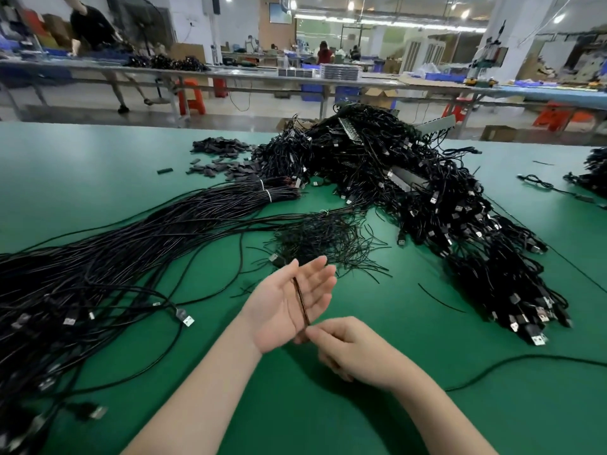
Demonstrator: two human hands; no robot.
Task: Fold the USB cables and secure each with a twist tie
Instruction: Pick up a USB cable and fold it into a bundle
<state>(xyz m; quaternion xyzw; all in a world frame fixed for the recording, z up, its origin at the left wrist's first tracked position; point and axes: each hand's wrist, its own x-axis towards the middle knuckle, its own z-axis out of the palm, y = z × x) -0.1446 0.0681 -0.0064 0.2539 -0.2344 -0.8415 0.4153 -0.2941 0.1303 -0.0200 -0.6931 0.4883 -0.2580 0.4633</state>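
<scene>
My left hand (289,303) is held palm up over the green table (377,372), fingers straight. A black USB cable (300,300) lies across its palm, its plug end (276,259) sticking out past the thumb. My right hand (348,346) pinches that cable at the lower edge of the left palm. A loose pile of short black twist ties (325,241) lies just beyond the hands.
A long sheaf of straight black cables (115,257) runs across the left of the table. A big heap of folded, tied cables (443,208) fills the right. Small black caps (223,159) lie at the back. One stray cable (512,362) curves at the right.
</scene>
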